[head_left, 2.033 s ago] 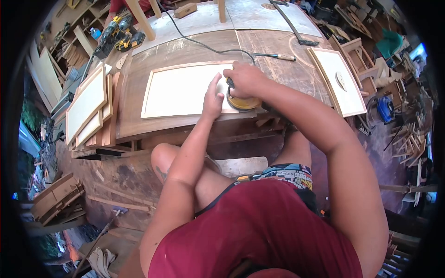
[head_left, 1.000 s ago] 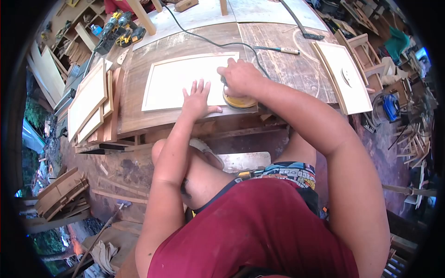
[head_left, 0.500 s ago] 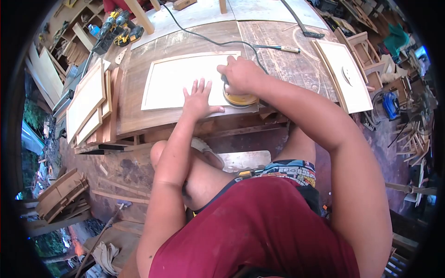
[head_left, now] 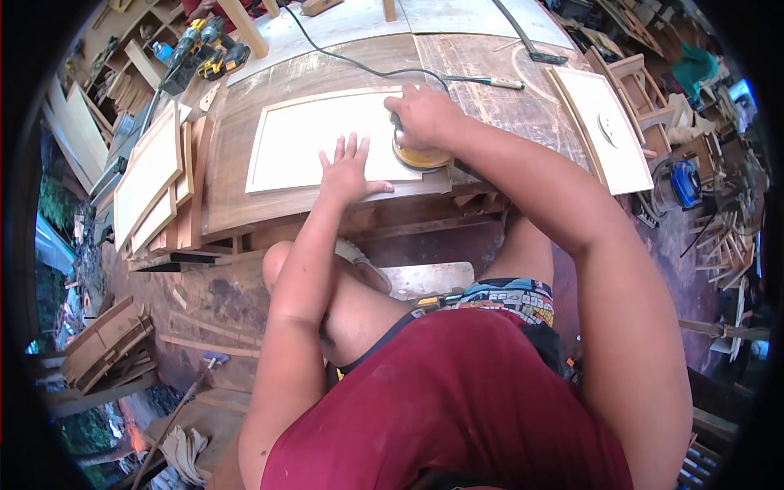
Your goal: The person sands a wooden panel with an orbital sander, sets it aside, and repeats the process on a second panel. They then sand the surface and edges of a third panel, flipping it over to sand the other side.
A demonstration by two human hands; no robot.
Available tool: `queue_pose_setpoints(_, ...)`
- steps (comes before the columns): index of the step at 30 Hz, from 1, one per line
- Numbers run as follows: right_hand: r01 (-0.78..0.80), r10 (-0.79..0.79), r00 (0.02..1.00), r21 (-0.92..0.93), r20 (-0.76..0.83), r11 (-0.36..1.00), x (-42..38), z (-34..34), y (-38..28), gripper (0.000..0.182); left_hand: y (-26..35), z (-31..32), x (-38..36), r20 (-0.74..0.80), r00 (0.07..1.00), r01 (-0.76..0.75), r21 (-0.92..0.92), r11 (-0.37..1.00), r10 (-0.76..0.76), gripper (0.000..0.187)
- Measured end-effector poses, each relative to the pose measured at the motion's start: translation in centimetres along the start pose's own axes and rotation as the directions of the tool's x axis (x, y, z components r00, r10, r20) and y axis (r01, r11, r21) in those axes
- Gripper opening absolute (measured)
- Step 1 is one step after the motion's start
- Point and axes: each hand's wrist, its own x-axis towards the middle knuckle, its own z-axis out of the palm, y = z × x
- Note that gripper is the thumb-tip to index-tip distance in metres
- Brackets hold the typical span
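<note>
A white framed wooden panel (head_left: 294, 139) lies flat on the wooden workbench (head_left: 233, 196) in front of me. My right hand (head_left: 426, 118) is closed over the top of a yellow sander (head_left: 420, 159), whose round base rests at the panel's right end. Spread flat, my left hand (head_left: 349, 173) presses on the panel near its front edge, fingers pointing away from me. The sander's grip is mostly hidden under my right hand.
Several framed panels (head_left: 151, 180) are stacked at the bench's left end. Another panel (head_left: 600, 122) lies at the right. A black cable (head_left: 343, 64) crosses the bench behind the work, near a hammer (head_left: 490, 82). Cordless drills (head_left: 204, 41) stand at back left.
The sander and my right hand have shifted only very slightly on the panel's right end. My left hand stays in place, and the whole view has tilted a little.
</note>
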Motion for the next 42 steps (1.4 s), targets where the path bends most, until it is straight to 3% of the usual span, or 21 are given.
queue_pose_setpoints(2,0.008,-0.009,1.0,-0.013,-0.018,1.0,-0.3,-0.8,-0.5,0.051,-0.1,-0.2,0.0,-0.021,1.0,-0.009,-0.002,1.0,0.009,0.133)
queue_pose_setpoints(4,0.042,-0.038,0.994,-0.042,0.104,0.998,-1.1,-1.2,-1.4,0.059,-0.1,-0.1,-0.1,-0.005,1.0,-0.011,0.001,1.0,0.011,0.134)
queue_pose_setpoints(11,0.001,-0.001,0.999,-0.014,0.048,1.0,-0.2,-0.9,-0.5,0.059,0.0,-0.2,0.0,-0.011,1.0,-0.005,0.004,1.0,0.005,0.134)
queue_pose_setpoints(15,0.032,-0.031,0.991,-0.001,0.128,0.999,-0.9,-0.9,-1.4,0.059,-0.2,0.3,-0.1,-0.003,1.0,0.0,0.012,1.0,0.0,0.135)
queue_pose_setpoints(17,-0.012,0.011,0.999,0.015,0.053,1.0,0.2,-0.6,-0.2,0.06,0.0,0.1,0.0,-0.025,1.0,-0.005,0.006,1.0,0.005,0.135)
queue_pose_setpoints(21,-0.018,0.019,0.998,-0.016,0.065,1.0,0.2,-0.3,0.0,0.061,0.2,-0.1,0.2,-0.007,1.0,0.018,0.003,1.0,-0.018,0.135)
queue_pose_setpoints(23,0.062,-0.062,0.998,0.003,0.026,0.998,-1.0,0.0,-0.8,0.05,0.2,0.1,-0.1,-0.003,1.0,0.021,0.003,1.0,-0.021,0.135)
queue_pose_setpoints(34,0.051,-0.047,0.996,0.052,-0.074,0.997,-0.7,1.4,0.2,0.05,-0.3,0.7,0.5,-0.011,1.0,0.011,-0.005,1.0,-0.011,0.136)
queue_pose_setpoints(42,-0.02,0.023,0.999,0.063,-0.036,0.998,1.7,0.1,1.1,0.051,0.1,-0.4,0.0,0.027,0.999,0.02,0.022,1.0,-0.021,0.135)
